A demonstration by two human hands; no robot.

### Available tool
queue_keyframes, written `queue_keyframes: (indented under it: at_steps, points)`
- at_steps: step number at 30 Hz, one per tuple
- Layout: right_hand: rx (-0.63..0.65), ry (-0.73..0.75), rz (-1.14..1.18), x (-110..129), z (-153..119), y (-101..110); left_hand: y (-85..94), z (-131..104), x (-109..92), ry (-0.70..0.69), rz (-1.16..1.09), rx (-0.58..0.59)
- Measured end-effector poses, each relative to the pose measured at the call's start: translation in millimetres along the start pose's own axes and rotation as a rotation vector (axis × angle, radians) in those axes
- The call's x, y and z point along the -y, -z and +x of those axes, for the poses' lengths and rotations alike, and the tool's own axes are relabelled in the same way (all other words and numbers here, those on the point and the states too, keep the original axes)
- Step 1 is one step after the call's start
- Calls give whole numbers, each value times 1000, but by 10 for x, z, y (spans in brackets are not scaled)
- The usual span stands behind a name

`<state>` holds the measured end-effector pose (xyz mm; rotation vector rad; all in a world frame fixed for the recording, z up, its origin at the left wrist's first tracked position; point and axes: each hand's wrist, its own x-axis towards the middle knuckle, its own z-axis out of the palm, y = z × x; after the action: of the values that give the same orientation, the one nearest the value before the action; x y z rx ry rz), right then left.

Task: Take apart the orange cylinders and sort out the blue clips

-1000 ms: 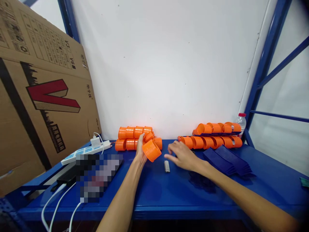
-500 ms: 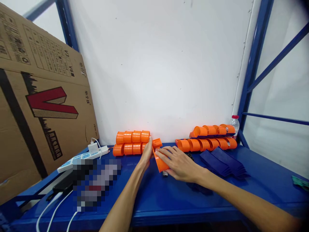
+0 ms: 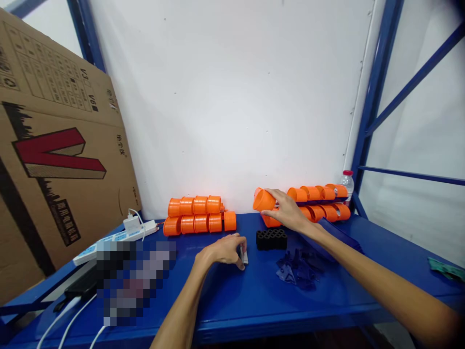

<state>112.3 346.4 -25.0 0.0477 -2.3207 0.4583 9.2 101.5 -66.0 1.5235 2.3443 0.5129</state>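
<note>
My right hand (image 3: pixel 285 211) grips an orange cylinder (image 3: pixel 264 199) at the left end of the right-hand orange rows (image 3: pixel 319 212). On the blue table, my left hand (image 3: pixel 227 249) curls around a small whitish object (image 3: pixel 243 255), its fingers bent over it. Behind that hand, two stacked rows of orange cylinders (image 3: pixel 194 223) stand near the wall. A black block with round holes (image 3: pixel 271 240) lies between my hands. Thin dark blue pieces (image 3: pixel 298 269) are heaped in front of it. Flat blue sheets (image 3: pixel 337 232) lie partly behind my right forearm.
A large cardboard box (image 3: pixel 69 145) stands at the left. Beside it are a white power strip (image 3: pixel 116 240), a black device (image 3: pixel 82 283) and white cables. A capped bottle (image 3: pixel 347 186) stands at the back right, a green item (image 3: pixel 446 269) at the far right.
My right hand has moved right and up to the right-hand rows with an orange cylinder. My left hand has left the left rows and come down to the small whitish object. The view has shifted slightly.
</note>
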Motion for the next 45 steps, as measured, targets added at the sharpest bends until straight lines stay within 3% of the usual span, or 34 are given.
queue_keyframes:
  at_steps: [5, 9, 15, 22, 31, 34, 37, 41, 45]
  points:
    - [152, 20, -44, 151, 325, -201, 5, 4, -51, 43, 110, 23]
    - [381, 14, -197, 247, 609, -359, -16, 7, -72, 64, 132, 17]
    - [598, 19, -299, 228, 694, -639, -38, 15, -75, 58, 120, 16]
    - [658, 31, -339, 204, 562, -903, -29, 7, -114, 75, 141, 17]
    - [643, 62, -330, 295, 538, -1008, -13, -7, -137, 81, 157, -5]
    - [654, 71, -322, 300, 563, -963, -5, 3, -136, 91, 143, -11]
    - [617, 70, -338, 208, 617, -790, -5, 14, -134, 95, 130, -9]
    - [503, 11, -425, -138, 688, -320, -6, 14, -158, 95, 141, -4]
    - [472, -62, -540, -561, 650, 196, 3, 13, -180, 94, 135, -2]
